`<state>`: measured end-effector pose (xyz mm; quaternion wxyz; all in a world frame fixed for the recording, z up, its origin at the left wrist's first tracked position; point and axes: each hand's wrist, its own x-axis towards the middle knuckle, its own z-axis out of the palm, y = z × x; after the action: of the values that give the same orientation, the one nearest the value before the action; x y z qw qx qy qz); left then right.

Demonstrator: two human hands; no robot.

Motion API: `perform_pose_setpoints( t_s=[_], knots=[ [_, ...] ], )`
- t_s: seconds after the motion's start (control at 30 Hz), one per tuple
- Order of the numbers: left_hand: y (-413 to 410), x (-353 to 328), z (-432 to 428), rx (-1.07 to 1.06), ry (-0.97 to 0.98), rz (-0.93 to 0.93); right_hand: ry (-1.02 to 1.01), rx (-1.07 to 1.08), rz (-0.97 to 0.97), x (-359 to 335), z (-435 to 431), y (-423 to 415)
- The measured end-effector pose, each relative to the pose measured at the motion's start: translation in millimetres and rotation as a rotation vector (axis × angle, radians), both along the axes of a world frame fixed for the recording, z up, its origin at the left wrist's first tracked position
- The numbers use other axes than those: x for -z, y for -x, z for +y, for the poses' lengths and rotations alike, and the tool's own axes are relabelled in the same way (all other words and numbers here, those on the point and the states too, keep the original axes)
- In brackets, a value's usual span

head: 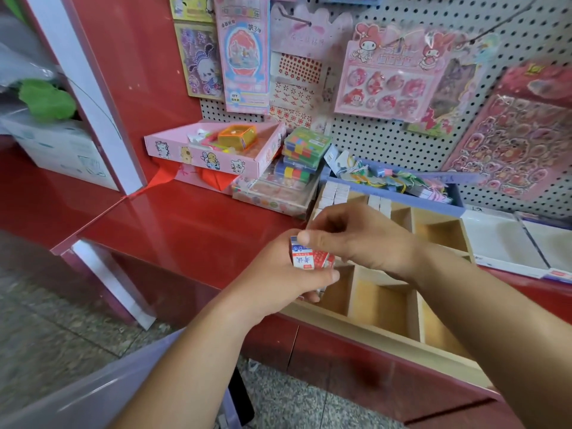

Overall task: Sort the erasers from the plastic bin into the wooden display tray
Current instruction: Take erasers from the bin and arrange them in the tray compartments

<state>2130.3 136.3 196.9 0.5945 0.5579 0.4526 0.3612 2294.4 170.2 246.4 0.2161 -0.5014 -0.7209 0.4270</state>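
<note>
My left hand (278, 280) grips a small stack of erasers (311, 258) in red, white and blue wrappers, just above the near left corner of the wooden display tray (383, 332). My right hand (356, 236) reaches over from the right and pinches the top of that stack with thumb and fingers. The tray has several open compartments; white erasers (335, 193) stand in rows in its far left sections. A pale translucent plastic bin edge (93, 391) shows at the lower left, its inside hidden.
The tray sits on a red counter (185, 221) under a pegboard hung with sticker packs. A pink box (213, 150), stacked colourful packs (305, 150) and a blue tray of trinkets (402, 181) stand behind. A white tray (501, 243) lies to the right.
</note>
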Motion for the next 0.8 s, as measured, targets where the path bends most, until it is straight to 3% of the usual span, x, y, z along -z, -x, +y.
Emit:
perform_pose_setpoints(
  t_s=[0.17,0.33,0.4,0.63,0.8],
  knots=[
    [-3,2,-4,-0.012,0.003,0.027,0.096,-0.029,-0.004,4,0,0],
    [1,2,-2,-0.065,0.019,0.044,0.283,0.245,0.476,8,-2,-13],
    [4,4,1,-0.093,0.020,0.045,0.251,0.383,0.557,14,-1,-23],
    [17,9,16,-0.349,0.155,-0.176,0.106,0.634,0.335,47,6,-63],
    [16,8,18,-0.388,0.244,-0.216,-0.116,0.727,0.235,52,35,-68]
  ],
)
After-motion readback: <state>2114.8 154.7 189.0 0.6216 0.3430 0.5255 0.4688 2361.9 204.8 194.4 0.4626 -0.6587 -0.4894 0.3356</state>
